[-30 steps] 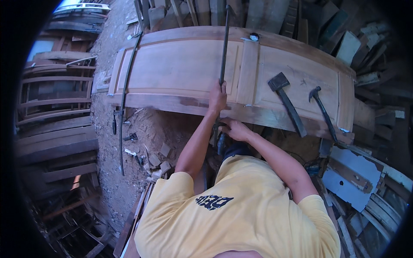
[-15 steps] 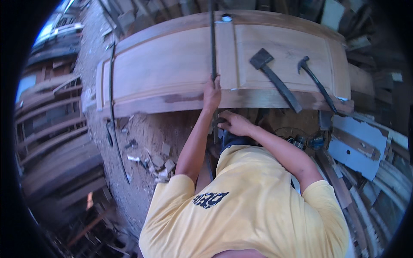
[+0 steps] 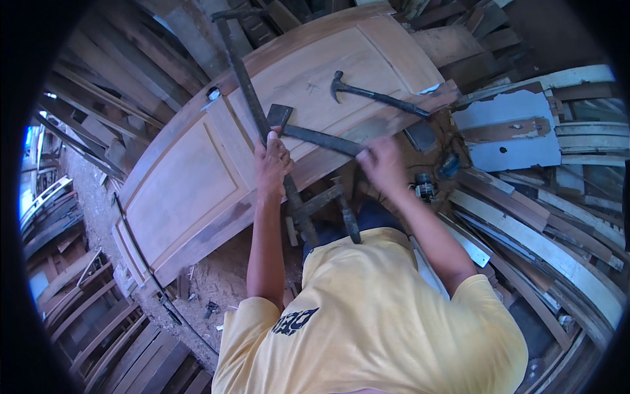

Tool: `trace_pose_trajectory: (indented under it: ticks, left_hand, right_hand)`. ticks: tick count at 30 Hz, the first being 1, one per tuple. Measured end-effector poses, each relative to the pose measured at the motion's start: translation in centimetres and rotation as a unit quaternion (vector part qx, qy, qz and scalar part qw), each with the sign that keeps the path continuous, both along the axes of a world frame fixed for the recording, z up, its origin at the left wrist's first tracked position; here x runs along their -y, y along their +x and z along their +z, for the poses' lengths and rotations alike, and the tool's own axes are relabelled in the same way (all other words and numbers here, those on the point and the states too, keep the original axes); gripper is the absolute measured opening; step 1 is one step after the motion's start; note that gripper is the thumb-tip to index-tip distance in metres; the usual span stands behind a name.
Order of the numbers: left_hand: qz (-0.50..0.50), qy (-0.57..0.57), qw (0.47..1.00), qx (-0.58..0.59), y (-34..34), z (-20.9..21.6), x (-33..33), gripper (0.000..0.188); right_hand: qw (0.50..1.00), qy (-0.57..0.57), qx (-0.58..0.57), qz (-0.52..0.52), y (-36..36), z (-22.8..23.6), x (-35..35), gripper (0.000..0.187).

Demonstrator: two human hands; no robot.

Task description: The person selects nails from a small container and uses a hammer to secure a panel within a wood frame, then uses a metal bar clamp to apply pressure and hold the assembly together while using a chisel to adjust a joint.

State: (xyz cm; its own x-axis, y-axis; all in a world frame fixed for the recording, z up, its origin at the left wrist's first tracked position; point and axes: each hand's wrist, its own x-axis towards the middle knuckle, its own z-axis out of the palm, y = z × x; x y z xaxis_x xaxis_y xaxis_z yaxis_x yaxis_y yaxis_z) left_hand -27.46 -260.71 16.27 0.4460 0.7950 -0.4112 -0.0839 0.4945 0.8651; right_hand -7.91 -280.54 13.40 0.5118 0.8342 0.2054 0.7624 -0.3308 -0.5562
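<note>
A long metal bar clamp (image 3: 244,82) slants across the panelled wooden door (image 3: 187,177). My left hand (image 3: 272,163) is closed around its bar. The clamp's jaw and screw handle (image 3: 349,213) hang near my waist, past the door's near edge. A mallet (image 3: 318,138) with a square dark head lies on the door to the right of the bar. Over the end of its handle is my right hand (image 3: 385,164), smeared by motion, so its grip is unclear. A claw hammer (image 3: 380,97) rests farther right on the door, touched by neither hand.
Another long bar (image 3: 134,243) crosses the door's left end. Timber pieces (image 3: 118,62) are stacked beyond the door. At right lie a white board (image 3: 502,128) and curved wooden strips (image 3: 558,246). A small jar (image 3: 424,187) stands by my right forearm.
The view has turned, so the door now slants up to the right. My right hand has left the clamp's lower part for the mallet's handle end. My left hand stays on the bar.
</note>
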Motion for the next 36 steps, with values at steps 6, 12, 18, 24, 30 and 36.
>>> trace_pose_trajectory:
  ticks: [6, 12, 18, 24, 30, 36]
  left_hand:
    - [-0.013, 0.014, 0.999, 0.044, 5.9, 1.1, 1.9, 0.029]
    - [0.041, 0.042, 0.998, 0.034, 8.5, 2.2, 3.2, 0.025]
    - [0.039, 0.065, 0.996, 0.052, 16.0, 3.2, 5.3, 0.026]
    - [0.034, 0.038, 0.993, 0.105, 23.8, -0.2, 6.9, 0.035]
    - [-0.009, -0.025, 0.984, 0.176, 32.8, -4.3, 10.9, 0.041]
    - [-0.041, -0.082, 0.986, 0.138, 35.8, -8.4, 10.3, 0.04]
  right_hand:
    - [0.982, -0.079, 0.171, -0.031, 18.3, -6.4, -0.6, 0.04]
    - [0.986, -0.138, 0.076, 0.06, 17.5, -8.7, -4.9, 0.036]
    - [0.996, 0.056, -0.056, 0.037, 14.0, -6.0, -4.7, 0.028]
    - [0.984, 0.035, -0.144, -0.094, 14.8, 4.2, 9.6, 0.034]
    - [0.779, -0.108, -0.614, -0.065, 16.8, 0.4, 11.4, 0.042]
    - [0.593, 0.022, -0.801, -0.077, 18.3, -3.6, 10.9, 0.028]
